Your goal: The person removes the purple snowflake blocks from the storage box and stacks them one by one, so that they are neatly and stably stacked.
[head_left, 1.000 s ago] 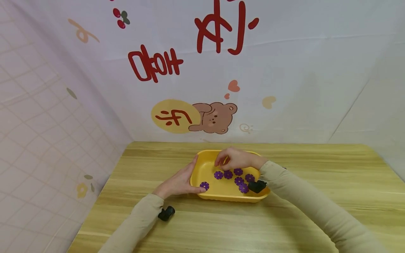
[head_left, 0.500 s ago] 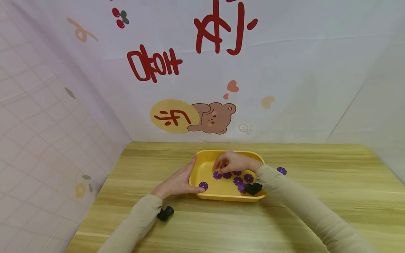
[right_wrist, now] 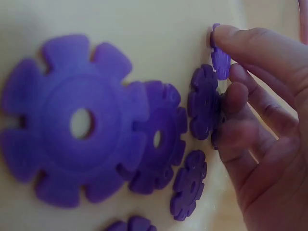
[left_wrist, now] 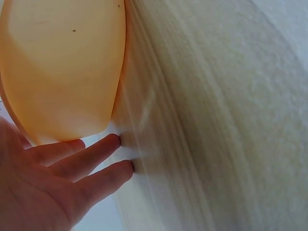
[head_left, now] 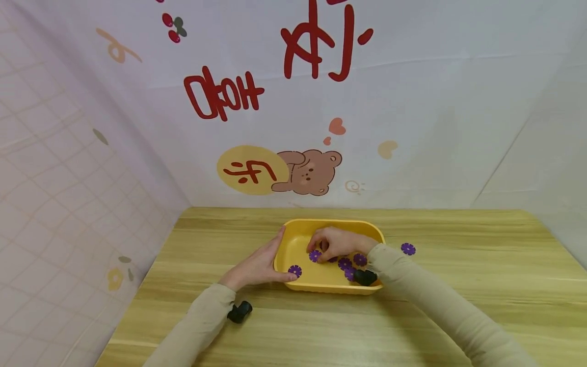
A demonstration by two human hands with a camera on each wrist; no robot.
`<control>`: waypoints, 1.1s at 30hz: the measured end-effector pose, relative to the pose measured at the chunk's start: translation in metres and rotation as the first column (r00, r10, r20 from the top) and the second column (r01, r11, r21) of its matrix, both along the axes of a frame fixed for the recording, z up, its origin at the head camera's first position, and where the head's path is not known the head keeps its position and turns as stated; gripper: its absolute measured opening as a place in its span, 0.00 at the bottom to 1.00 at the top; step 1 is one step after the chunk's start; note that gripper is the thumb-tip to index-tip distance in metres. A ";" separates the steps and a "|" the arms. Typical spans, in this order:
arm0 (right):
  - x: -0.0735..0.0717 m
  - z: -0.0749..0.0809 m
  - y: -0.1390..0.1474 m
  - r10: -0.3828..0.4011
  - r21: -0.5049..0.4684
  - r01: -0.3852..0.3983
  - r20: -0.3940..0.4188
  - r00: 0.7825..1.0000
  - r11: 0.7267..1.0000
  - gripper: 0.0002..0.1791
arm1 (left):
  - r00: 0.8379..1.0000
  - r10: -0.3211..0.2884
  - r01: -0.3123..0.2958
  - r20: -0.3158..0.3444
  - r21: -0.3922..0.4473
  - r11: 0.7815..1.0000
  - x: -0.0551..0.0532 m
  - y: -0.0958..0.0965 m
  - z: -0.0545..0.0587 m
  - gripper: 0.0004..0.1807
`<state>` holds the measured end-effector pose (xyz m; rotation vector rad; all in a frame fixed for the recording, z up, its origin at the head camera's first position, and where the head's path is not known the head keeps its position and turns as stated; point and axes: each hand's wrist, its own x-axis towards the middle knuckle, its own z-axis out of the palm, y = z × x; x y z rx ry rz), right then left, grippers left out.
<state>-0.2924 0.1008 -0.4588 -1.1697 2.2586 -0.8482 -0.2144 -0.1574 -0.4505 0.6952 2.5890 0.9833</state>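
"How much can be counted as done?"

"One lone disc (head_left: 408,248) is seen outside the yellow tray (head_left: 321,289), on the table (head_left: 321,326) to its right. Several purple discs (head_left: 345,263) are left inside, so the work is judged unfinished."

"And how are things held?"

"The tray's left end is spanned by the left hand (head_left: 257,267), its grip spread wide. At the right hand (head_left: 337,242), a narrow grip is formed about an inner disc (head_left: 315,256); whether it is pinched or merely touched cannot be told."

white backdrop (head_left: 435,127) | red characters (head_left: 314,46), printed bear (head_left: 314,173) | left: grid-patterned wall (head_left: 55,178) | wood-grain table (head_left: 477,285)
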 end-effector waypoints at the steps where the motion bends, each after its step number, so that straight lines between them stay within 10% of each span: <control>1: 0.000 0.000 0.000 0.005 0.004 -0.005 -0.004 1.000 1.000 0.16 | 1.000 0.000 0.000 -0.001 0.001 1.000 0.000 0.000 0.000 0.65; 33: 0.009 0.000 0.006 0.129 0.032 -0.129 0.011 0.992 0.991 0.18 | 1.000 0.006 -0.006 -0.001 -0.003 1.000 0.001 0.000 0.000 0.65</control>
